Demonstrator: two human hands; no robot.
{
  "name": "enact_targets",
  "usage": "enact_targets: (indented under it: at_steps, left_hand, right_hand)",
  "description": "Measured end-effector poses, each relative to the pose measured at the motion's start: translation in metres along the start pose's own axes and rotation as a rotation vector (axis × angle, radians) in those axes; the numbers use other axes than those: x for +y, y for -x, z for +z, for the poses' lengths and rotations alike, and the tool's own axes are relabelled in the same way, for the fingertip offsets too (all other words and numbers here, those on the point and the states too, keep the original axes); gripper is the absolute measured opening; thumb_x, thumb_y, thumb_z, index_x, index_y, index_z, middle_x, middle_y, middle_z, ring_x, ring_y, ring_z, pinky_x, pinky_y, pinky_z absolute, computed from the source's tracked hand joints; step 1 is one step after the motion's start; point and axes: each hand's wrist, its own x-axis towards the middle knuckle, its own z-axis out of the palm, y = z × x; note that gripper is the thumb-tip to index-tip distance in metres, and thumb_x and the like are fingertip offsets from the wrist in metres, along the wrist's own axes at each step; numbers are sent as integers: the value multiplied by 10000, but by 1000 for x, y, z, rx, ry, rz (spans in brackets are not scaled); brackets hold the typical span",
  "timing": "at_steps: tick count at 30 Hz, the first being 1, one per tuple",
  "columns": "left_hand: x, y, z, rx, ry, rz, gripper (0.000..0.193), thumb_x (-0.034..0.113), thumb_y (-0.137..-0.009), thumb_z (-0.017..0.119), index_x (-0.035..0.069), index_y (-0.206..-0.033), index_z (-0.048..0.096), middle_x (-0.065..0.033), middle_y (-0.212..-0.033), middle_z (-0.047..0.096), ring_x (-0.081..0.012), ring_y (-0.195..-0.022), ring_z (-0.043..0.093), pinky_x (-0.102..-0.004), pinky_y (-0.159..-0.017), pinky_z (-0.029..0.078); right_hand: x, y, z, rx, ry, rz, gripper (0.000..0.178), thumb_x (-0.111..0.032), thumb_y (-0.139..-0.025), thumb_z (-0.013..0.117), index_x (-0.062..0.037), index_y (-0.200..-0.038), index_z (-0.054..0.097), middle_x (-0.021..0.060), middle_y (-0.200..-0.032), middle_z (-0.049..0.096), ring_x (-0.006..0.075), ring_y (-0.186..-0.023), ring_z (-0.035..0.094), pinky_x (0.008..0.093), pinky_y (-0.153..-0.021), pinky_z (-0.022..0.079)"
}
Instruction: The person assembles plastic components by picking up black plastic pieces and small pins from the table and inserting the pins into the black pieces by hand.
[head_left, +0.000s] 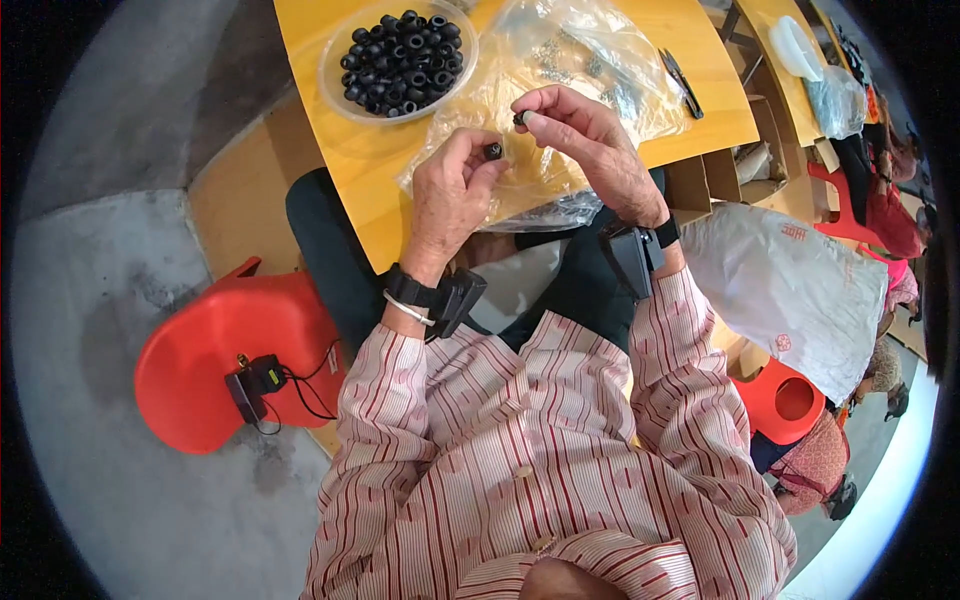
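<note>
Between the fingertips of my left hand point(452, 190) is a small black cylindrical piece point(492, 151), its round end turned toward me. My right hand point(590, 145) pinches a tiny dark part point(522, 118) between thumb and forefinger, slightly farther off and apart from the first piece. Both hands are raised over a clear plastic bag point(500, 75) spread on the yellow table point(350, 190). Small metallic bits point(570, 60) show through the bag, too blurred to name. Beyond my left hand stands a clear round tub point(330, 85) heaped with black ring-like pieces point(405, 62).
Tweezers or a slim dark tool point(682, 82) lie near the table's right edge. A red stool point(190, 370) with a black device point(255, 385) stands left. A white sack point(780, 290) and cardboard boxes point(745, 160) are at right, with other people point(815, 460) beyond.
</note>
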Motion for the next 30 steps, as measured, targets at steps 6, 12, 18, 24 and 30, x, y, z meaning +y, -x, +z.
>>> enact_targets:
  at_steps: [6, 12, 18, 24, 30]
  left_hand:
    - [-1, -1, -1, -11, -36, 19, 214, 25, -765, 669, 23, -964, 590, -108, -767, 636, -198, -630, 614, -302, -597, 494]
    - [-3, 0, -2, -19, -24, 17, 222, 21, -761, 673, 26, -969, 594, -102, -783, 635, -192, -636, 610, -295, -599, 493]
    - [-5, 0, -2, -30, -25, 30, 224, 22, -765, 669, 32, -978, 598, -95, -792, 629, -189, -646, 608, -291, -605, 493]
    - [-5, 0, -2, -27, 6, 24, 229, 24, -763, 672, 31, -980, 599, -91, -785, 624, -190, -652, 607, -289, -606, 492]
    - [-4, 0, -3, -23, -25, 52, 222, 16, -764, 664, 37, -976, 605, -87, -783, 619, -188, -654, 603, -288, -603, 491]
  right_hand:
    - [18, 6, -5, -3, 139, -22, 226, -170, -905, 594, -24, -1077, 598, -6, -956, 603, 68, -887, 539, 221, -815, 441]
    - [26, 6, 3, 26, 201, -51, 177, -95, -875, 613, -11, -1030, 622, 12, -894, 622, 75, -822, 568, 217, -759, 472]
    - [27, 7, 7, 43, 229, -42, 171, -71, -865, 623, -7, -1024, 623, 21, -903, 631, 80, -841, 584, 223, -759, 484]
    - [28, 7, 9, 48, 230, -41, 172, -79, -863, 629, -12, -1021, 625, 29, -898, 635, 84, -845, 587, 229, -759, 486]
    - [30, 7, 11, 61, 288, -41, 175, -79, -855, 638, -7, -1014, 624, 34, -887, 639, 81, -825, 589, 227, -744, 490]
